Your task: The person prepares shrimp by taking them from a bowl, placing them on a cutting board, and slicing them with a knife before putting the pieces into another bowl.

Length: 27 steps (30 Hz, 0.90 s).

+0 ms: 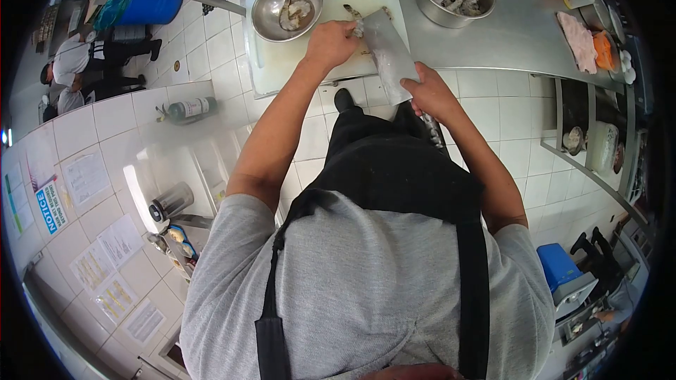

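Observation:
My right hand (pixel 428 91) is wrapped round the handle of a cleaver (pixel 391 58), whose broad blade slants up and left over the white cutting board (pixel 271 70). Close to the blade's far end, my left hand (pixel 331 45) has its fingers closed on a small grey shrimp (pixel 359 29), partly hidden by fingers and blade. A dark shrimp tail (pixel 351 11) shows on the board just beyond. To the left of my left hand, a steel bowl (pixel 265 17) on the board holds a few shrimp (pixel 296 14).
A deep steel pot (pixel 451 21) heaped with grey, shrimp-like pieces stands right of the board on the steel counter (pixel 514 42). A pink cloth (pixel 577 41) and an orange item (pixel 603 51) lie at the counter's right end. Two people (pixel 74 63) are at far left.

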Tool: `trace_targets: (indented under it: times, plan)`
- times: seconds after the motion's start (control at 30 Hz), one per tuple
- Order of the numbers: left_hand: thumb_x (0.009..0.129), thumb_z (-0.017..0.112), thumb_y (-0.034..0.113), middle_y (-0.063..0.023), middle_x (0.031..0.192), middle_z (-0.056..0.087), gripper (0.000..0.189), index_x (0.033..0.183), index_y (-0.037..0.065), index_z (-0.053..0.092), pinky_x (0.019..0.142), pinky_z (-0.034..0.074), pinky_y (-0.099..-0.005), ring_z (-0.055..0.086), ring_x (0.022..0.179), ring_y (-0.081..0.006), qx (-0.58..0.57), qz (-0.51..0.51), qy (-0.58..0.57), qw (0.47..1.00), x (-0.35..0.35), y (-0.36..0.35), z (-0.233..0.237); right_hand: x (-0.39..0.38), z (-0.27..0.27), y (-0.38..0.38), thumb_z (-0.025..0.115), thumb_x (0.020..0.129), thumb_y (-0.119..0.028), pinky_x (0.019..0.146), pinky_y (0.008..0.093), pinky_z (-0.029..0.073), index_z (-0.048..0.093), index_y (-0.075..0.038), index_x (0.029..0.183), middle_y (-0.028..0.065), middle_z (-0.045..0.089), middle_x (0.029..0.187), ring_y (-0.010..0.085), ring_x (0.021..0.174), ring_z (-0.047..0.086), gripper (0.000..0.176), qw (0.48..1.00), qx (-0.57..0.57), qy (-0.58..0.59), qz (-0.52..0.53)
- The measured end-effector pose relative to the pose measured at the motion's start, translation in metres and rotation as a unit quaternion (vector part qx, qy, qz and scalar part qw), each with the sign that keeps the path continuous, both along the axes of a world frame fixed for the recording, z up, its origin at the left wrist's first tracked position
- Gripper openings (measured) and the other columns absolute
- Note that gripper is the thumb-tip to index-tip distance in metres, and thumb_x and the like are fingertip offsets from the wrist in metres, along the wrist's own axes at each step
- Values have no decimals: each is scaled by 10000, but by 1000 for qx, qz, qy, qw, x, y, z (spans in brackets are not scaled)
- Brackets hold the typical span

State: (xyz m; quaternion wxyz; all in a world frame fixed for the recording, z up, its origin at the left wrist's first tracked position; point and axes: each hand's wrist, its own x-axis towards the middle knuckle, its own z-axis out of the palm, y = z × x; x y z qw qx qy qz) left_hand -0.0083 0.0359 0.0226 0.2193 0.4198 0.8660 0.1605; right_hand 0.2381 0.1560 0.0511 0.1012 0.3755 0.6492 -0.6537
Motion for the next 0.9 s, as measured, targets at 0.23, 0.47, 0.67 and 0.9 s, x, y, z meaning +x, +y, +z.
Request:
trace_targets:
  times: [0.23,0.47,0.67,0.9]
  plan:
    - [840,841,286,-196,1006,809,511,1272,29,747,879,601,-395,787,950,-306,66,67,-55,994,0,-2,-14,-15,-11,-7,650,1001,-174,484,406,495,542,92,1264,138,619,721,213,473,583,389,1000,-9,10,-24]
    - [809,889,192,-135,890,756,475,1191,12,672,648,557,-372,708,718,-231,94,161,-111,976,-3,-5,-52,-8,-3,-3,645,1004,-159,480,409,496,551,91,1266,146,642,727,220,478,599,374,1000,6,-6,18]
    - [808,890,78,-120,857,702,520,1209,21,563,429,380,-307,550,545,-146,161,314,-320,879,16,0,-33,-23,-13,-7,637,1012,-164,482,416,504,545,103,1252,151,631,703,232,480,609,371,1000,2,2,-11]
    - [823,868,56,-96,829,670,520,1221,25,534,390,303,-302,502,516,-128,158,355,-343,855,19,2,-33,-19,-27,-6,649,1003,-202,580,462,556,552,111,1242,231,670,758,309,576,691,405,998,60,0,10]
